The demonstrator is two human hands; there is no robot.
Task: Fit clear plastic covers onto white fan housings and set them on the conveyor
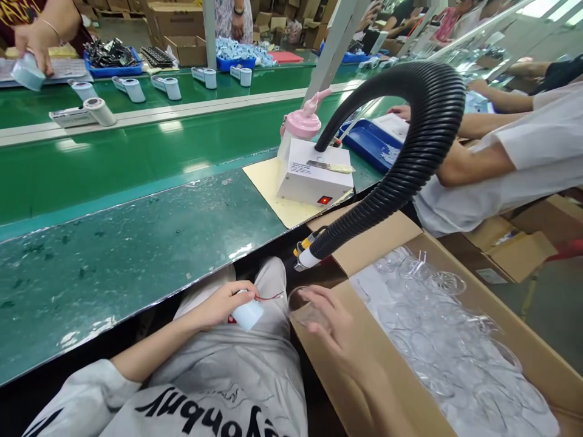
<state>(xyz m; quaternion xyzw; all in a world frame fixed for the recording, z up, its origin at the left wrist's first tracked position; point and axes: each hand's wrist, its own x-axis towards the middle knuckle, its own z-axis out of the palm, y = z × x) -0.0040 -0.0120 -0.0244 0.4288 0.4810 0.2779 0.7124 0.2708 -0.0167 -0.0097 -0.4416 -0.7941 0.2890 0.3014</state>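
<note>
presently gripping a light blue plastic housing (248,314) with red wires (271,297) in the left hand (231,301) over the lap, and a clear plastic cup (299,301) in the right hand (337,323), by the right-side cardboard box (359,340).

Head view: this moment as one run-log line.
left hand: holds blue part, red wire | right hand: holds clear piece | box: plastic pieces inside | white machine: on yellow sheet, red switch lit
</note>
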